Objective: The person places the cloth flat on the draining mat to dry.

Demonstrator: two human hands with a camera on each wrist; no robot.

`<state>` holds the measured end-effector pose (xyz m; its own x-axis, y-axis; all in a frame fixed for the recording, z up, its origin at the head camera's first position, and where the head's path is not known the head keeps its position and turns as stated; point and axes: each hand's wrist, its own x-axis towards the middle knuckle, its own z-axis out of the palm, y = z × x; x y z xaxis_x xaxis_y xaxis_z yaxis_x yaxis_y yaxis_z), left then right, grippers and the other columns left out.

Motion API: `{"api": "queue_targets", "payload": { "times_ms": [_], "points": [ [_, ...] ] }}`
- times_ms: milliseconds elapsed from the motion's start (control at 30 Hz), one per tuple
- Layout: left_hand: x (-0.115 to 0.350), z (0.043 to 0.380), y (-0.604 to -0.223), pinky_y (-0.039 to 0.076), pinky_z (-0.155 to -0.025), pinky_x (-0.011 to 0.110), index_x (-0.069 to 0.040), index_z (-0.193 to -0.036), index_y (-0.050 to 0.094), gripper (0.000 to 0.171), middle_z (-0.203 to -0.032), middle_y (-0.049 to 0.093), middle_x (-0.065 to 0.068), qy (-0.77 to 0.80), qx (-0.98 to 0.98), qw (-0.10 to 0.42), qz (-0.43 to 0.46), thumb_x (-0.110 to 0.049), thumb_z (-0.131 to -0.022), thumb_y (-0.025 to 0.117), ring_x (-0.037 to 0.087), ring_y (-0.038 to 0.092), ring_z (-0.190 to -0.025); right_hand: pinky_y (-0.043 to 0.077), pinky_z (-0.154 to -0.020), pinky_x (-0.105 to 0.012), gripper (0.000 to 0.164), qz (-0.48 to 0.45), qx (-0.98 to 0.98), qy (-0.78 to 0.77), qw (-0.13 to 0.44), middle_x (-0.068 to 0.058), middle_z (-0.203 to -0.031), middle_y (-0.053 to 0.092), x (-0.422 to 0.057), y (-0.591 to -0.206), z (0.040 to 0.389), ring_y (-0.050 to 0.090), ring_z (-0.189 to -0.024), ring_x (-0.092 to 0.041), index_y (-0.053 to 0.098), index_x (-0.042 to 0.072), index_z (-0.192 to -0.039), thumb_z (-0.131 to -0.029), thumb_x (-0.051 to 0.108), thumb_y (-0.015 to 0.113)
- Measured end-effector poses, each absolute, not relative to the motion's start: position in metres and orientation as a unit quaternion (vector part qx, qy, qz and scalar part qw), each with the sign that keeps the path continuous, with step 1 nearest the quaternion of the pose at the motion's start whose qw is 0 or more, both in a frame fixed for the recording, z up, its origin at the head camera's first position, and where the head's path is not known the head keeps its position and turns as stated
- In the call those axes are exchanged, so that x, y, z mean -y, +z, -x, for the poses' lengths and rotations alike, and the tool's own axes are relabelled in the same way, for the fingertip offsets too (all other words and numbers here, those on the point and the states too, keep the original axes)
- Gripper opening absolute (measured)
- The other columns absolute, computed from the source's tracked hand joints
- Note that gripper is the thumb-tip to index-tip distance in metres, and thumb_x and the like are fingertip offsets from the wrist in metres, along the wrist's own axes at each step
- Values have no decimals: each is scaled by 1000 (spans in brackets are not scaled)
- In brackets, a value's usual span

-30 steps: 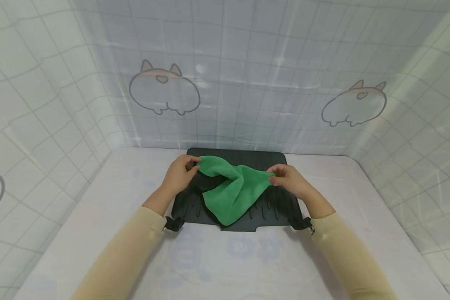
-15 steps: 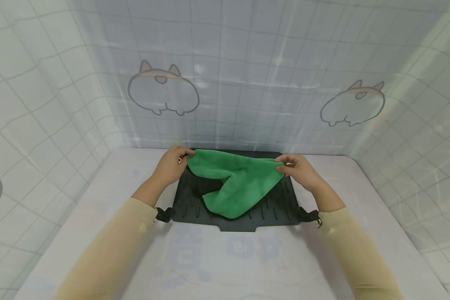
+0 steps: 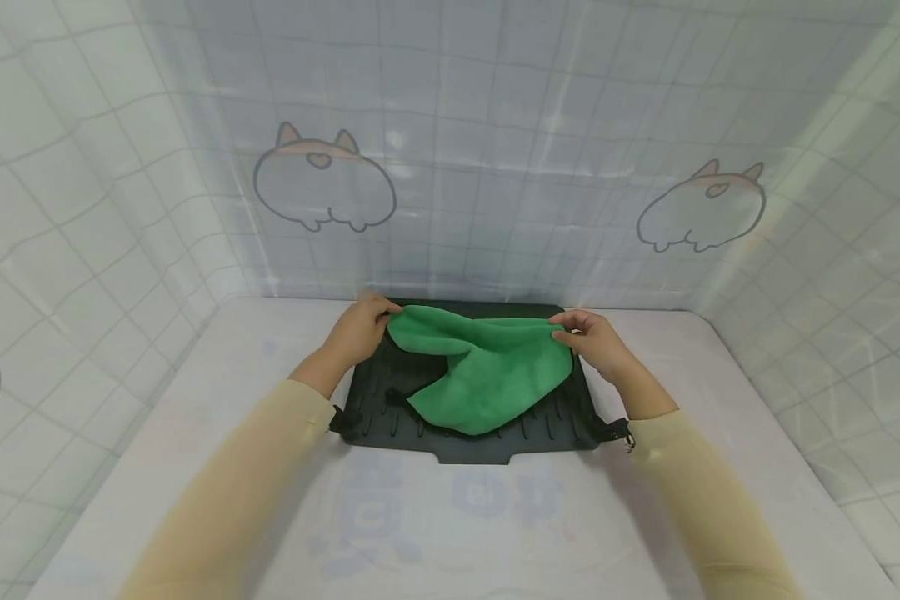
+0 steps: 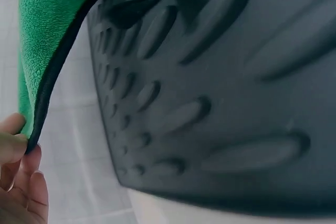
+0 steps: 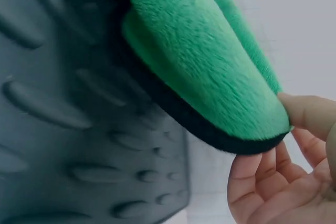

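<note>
A green plush cloth (image 3: 487,379) with a dark edging hangs between my two hands, over a dark ribbed mat (image 3: 474,451). My left hand (image 3: 357,330) pinches its upper left corner between thumb and fingers; the left wrist view shows the black-trimmed corner (image 4: 39,85) in that grip. At the upper right, my right hand (image 3: 594,337) pinches the opposite corner, and in the right wrist view the thumb lies on top with the fingers beneath the trim (image 5: 247,145). The cloth sags in folds, its lower part close over the mat's ridges (image 5: 47,106).
The mat lies at the back of a white table (image 3: 450,533) with faint prints. Behind it rises a grid-patterned curtain (image 3: 480,192) with cartoon animal drawings, and similar grid sheets stand at the left (image 3: 67,275) and right. Black straps (image 3: 345,419) circle both wrists.
Both hands have moved apart and away from me, spreading the cloth's upper edge wider. Over the last half second the left hand has come slightly back inward, slackening that edge.
</note>
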<state>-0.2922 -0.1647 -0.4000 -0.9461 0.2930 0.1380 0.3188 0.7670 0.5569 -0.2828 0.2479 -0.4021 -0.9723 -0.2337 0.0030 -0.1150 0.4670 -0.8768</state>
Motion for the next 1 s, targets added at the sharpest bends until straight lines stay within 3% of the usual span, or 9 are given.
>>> {"api": "queue_targets", "payload": {
  "times_ms": [167,400,700,1000],
  "points": [
    [155,295,-407,45,-104,47,-5,-138,59,35,-142,51,20,-306,938,2,164,-2,-106,47,38,52,-128,48,-77,-42,30,83,-862,-497,61,-13,-117,60,-245,-416,287,50,-95,-23,64,4,-129,-100,15,64],
    [156,292,-423,50,-92,48,-5,-144,52,39,-145,48,22,-330,931,-32,152,-6,-106,48,36,58,-118,49,-89,-40,37,70,-868,-484,89,-18,-139,52,-247,-421,286,50,-122,-32,59,9,-137,-102,18,61],
    [166,275,-422,47,-99,52,-6,-139,58,34,-142,50,20,-333,928,-31,162,-14,-106,52,36,55,-123,49,-93,-51,46,88,-866,-480,107,-21,-147,47,-256,-411,276,53,-119,-35,50,8,-146,-104,22,59],
    [161,244,-419,51,-93,45,-6,-120,67,23,-117,66,8,-306,927,-49,211,-18,-104,57,27,62,-110,49,-97,-55,45,94,-868,-476,104,-24,-143,49,-267,-406,263,53,-124,-40,48,1,-144,-105,21,57]
  ]
}}
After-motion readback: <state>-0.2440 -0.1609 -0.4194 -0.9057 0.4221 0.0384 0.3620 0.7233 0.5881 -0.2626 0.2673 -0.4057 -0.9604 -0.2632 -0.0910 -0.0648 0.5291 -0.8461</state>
